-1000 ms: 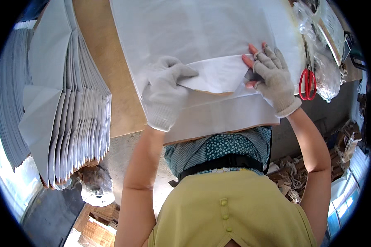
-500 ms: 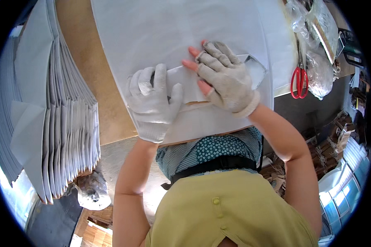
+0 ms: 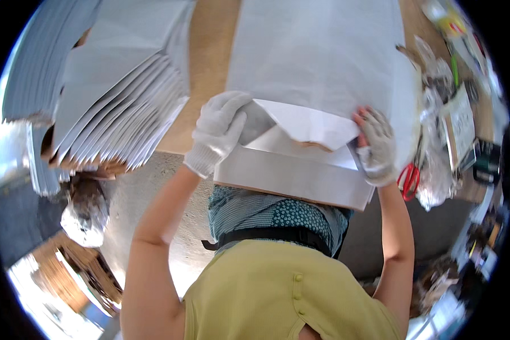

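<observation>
A large white paper bag (image 3: 317,51) lies in front of me, its near end opened into a folded bottom. A pointed white flap (image 3: 314,123) with a brown inner edge stands over the opening, and a flat strip (image 3: 300,170) runs along the near side. My left hand (image 3: 220,133), in a white knit glove, is closed round the left corner of the fold. At the right corner, my right hand (image 3: 377,148) grips the paper; its glove leaves the fingertips bare. Paper hides part of its fingers.
A fanned stack of white paper bags (image 3: 124,107) lies at the left on the brown table (image 3: 209,51). Red-handled scissors (image 3: 409,181) are at the right edge, beside crumpled clear plastic (image 3: 434,184). A stuffed clear bag (image 3: 85,215) sits below the stack.
Both hands have moved apart, from lying flat on the folded end to its two corners. The bag's end has opened and its flap stands up. The whole view has shifted.
</observation>
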A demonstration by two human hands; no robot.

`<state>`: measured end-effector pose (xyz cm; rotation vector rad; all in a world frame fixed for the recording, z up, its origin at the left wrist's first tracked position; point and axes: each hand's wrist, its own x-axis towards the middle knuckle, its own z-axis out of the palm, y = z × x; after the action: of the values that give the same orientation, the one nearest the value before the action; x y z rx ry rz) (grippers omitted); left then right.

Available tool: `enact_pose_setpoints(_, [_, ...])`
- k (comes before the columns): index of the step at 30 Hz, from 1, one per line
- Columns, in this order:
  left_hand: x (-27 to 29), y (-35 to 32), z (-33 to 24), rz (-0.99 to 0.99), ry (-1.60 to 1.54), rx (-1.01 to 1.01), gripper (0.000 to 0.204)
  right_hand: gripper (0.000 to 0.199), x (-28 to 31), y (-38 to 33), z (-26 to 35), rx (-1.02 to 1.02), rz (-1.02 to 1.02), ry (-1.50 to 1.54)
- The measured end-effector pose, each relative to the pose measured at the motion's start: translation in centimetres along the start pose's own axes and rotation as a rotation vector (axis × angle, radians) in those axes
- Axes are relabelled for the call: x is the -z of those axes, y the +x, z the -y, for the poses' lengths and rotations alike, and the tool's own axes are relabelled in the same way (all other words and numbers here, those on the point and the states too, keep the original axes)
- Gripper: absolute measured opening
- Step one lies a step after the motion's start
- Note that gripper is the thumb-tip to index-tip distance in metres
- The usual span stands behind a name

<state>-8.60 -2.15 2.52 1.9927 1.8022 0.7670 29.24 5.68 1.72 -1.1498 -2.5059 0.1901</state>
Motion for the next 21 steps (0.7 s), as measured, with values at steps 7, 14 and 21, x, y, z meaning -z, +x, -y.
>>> enact_pose_setpoints(7, [0.8, -5.8, -2.4, -0.478, -1.655, 1.286, 0.048, 0.073, 2.0, -3.4, 3.3, -0.203, 0.186, -0.100])
enact_pose_setpoints(14, [4.9, 1.9, -5.0, -0.216, -0.588, 0.609, 0.023, 0.060, -2.3, -5.1, -9.0, -0.707, 0.042, 0.889])
enact_pose_setpoints(21, [27.1, 3.0, -7.3, -0.774, -0.187, 0.346, 0.042, 0.042, 2.9, 0.1, -12.9, -0.886, -0.523, 1.160])
